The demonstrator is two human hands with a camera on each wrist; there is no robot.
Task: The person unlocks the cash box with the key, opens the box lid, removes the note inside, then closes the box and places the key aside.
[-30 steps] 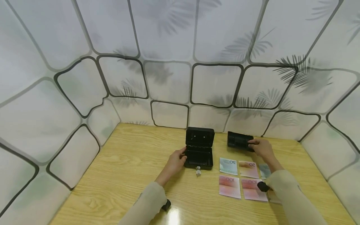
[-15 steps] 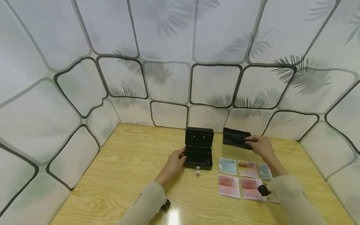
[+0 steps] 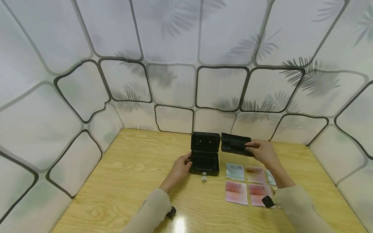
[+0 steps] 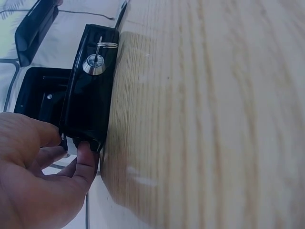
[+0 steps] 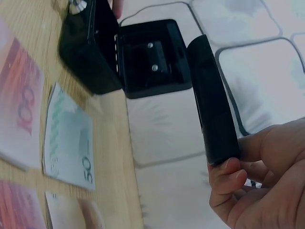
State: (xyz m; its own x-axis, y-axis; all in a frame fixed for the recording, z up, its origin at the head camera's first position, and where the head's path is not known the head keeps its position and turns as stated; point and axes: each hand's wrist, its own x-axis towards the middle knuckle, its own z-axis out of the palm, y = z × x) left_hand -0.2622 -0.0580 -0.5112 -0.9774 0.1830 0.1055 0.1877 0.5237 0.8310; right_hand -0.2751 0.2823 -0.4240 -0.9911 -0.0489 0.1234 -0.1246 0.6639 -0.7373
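Observation:
A small black cash box (image 3: 204,162) stands on the table with its lid raised at the back and a key with a ring (image 4: 106,45) in its front lock. My left hand (image 3: 181,169) grips the box's left side, thumb at the rim and fingers low on the wall. Pinched by its right end in my right hand (image 3: 263,153) is a black coin tray (image 3: 235,144), tilted and raised above the tabletop, just right of the lid. In the right wrist view the tray (image 5: 213,102) shows edge-on, its far end close to the open lid (image 5: 155,59).
Banknotes lie in two rows right of the box, among them a green 50 note (image 3: 235,171), a 20 note (image 3: 256,175) and red 100 notes (image 3: 236,193). My right forearm covers some of them. A patterned fabric wall (image 3: 175,81) rises behind the wooden table (image 3: 122,181).
The right hand has lifted the coin tray and carried it left, close to the raised lid. The left hand keeps its grip on the box, which stays in place.

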